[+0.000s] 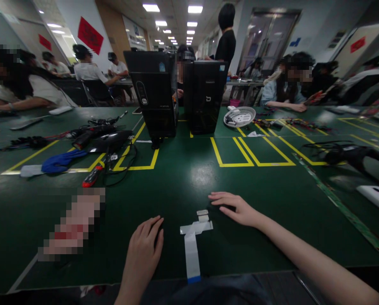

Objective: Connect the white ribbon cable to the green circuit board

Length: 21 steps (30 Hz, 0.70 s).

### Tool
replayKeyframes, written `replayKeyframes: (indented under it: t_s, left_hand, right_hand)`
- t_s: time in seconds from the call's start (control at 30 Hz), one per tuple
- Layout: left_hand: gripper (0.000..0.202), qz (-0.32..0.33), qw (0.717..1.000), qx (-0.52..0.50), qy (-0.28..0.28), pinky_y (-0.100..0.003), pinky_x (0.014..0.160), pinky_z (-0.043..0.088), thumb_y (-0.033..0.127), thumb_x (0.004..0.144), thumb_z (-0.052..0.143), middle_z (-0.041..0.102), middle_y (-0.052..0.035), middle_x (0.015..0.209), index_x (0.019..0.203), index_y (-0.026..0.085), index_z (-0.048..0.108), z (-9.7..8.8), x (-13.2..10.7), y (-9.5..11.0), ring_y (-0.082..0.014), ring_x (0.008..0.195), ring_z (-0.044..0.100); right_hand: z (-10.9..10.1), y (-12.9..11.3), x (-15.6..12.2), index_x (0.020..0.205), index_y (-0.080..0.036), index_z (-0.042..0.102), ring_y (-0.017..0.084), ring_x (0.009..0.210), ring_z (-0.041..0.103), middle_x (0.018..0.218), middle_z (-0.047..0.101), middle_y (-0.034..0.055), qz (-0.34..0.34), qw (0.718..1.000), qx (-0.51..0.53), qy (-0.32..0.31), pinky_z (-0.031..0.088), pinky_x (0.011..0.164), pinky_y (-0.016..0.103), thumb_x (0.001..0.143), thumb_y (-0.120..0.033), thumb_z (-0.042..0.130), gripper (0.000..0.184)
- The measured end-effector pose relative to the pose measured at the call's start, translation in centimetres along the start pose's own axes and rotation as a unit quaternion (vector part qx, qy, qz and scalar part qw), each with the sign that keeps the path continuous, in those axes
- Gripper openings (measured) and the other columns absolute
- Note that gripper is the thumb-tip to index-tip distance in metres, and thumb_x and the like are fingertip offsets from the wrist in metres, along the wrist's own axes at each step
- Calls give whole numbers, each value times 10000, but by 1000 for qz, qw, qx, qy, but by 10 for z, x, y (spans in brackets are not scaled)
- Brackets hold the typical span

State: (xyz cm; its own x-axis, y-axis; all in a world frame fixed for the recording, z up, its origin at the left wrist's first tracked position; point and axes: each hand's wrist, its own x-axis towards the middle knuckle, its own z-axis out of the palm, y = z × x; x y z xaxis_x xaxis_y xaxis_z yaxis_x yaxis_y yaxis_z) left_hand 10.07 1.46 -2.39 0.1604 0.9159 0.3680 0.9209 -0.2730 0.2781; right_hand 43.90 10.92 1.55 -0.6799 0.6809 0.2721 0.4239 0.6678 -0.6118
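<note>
**Ribbon's flat on the table, both hands empty**

Your dark green table (189, 178) has two black computer towers (154, 93) at the back, plus a white round slotted plastic basket (239, 116); can't tell what's in it. The white flat ribbon cable (192, 250) lies between your hands, its long axis pointing away from you and its blue tip nearest you. Your left hand (145, 250) and right hand (234, 207) rest flat, gripping nothing.

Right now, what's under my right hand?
Only the green table shows around the right hand, which lies palm down. The white ribbon cable lies beside it, not beneath. The palm hides whatever may be under it.
</note>
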Motion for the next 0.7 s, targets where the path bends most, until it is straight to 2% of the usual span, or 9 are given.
replayKeyframes:
  t_s: [0.07, 0.1, 0.13, 0.17, 0.2, 0.27, 0.37, 0.47, 0.7]
  left_hand:
    - [354, 4, 1000, 2, 0, -498, 927, 488, 290, 961, 413, 630, -125, 1199, 1214, 150, 617, 1, 0, -1, -291, 1105, 575]
    - [355, 6, 1000, 3, 0, -500, 927, 488, 293, 962, 412, 629, -126, 1199, 1214, 149, 617, 1, 0, -1, -291, 1103, 575]
    - [355, 7, 1000, 4, 0, -500, 925, 488, 294, 963, 412, 628, -128, 1199, 1214, 148, 616, 1, 0, -1, -291, 1100, 575]
    - [357, 8, 1000, 5, 0, -500, 923, 489, 295, 963, 412, 628, -130, 1200, 1215, 146, 616, 1, 0, -1, -291, 1098, 576]
    - [359, 9, 1000, 6, 0, -500, 920, 491, 294, 963, 412, 627, -132, 1200, 1216, 143, 616, 1, 0, -1, -292, 1097, 576]
    - [362, 9, 1000, 7, 1, -504, 913, 494, 292, 961, 412, 630, -135, 1195, 1212, 137, 621, 1, 1, 0, -297, 1093, 577]
    - [365, 13, 1000, 5, 2, -506, 908, 496, 293, 956, 418, 634, -139, 1186, 1205, 129, 629, 0, 1, 0, -305, 1089, 581]
    - [359, 15, 1000, 4, 6, -500, 916, 492, 295, 956, 421, 637, -137, 1176, 1197, 133, 632, 0, 2, 1, -302, 1085, 583]
    - [358, 12, 1000, 5, 2, -487, 920, 488, 298, 961, 414, 631, -134, 1182, 1202, 138, 624, -1, 2, 1, -295, 1090, 578]
  right_hand:
    - [-25, 19, -20, 1206, -234, 634, 216, 1309, 450, 1404, 508, 81, 96, 989, -87, 74, 363, 1091, 441, 962, -389, 414, 363]
    - [-40, 29, -34, 1242, -223, 615, 244, 1335, 413, 1450, 450, 95, 170, 969, -144, 106, 333, 1106, 459, 949, -430, 415, 410]
    - [-56, 39, -49, 1297, -197, 578, 278, 1362, 367, 1489, 390, 118, 259, 935, -201, 138, 303, 1116, 477, 934, -465, 413, 480]
    - [-72, 48, -67, 1358, -173, 526, 303, 1385, 324, 1515, 338, 138, 372, 878, -247, 173, 285, 1121, 478, 924, -487, 399, 550]
    - [-87, 55, -85, 1410, -171, 469, 317, 1403, 282, 1537, 291, 145, 486, 804, -274, 205, 276, 1122, 468, 916, -532, 374, 619]
    - [-113, 62, -122, 1457, -7, 342, 425, 1404, 211, 1518, 196, 304, 581, 720, -285, 251, 259, 1089, 560, 919, -580, 262, 790]
    - [-131, 63, -169, 1455, 45, 302, 510, 1358, 236, 1457, 206, 394, 671, 627, -274, 284, 301, 986, 658, 887, -642, 172, 901]
    - [-129, 63, -195, 1465, -14, 325, 495, 1329, 306, 1425, 302, 376, 719, 589, -253, 268, 327, 953, 657, 860, -667, 174, 904]
    - [-111, 74, -212, 1456, -60, 360, 459, 1299, 359, 1420, 381, 289, 724, 595, -287, 199, 355, 972, 580, 831, -714, 66, 952]
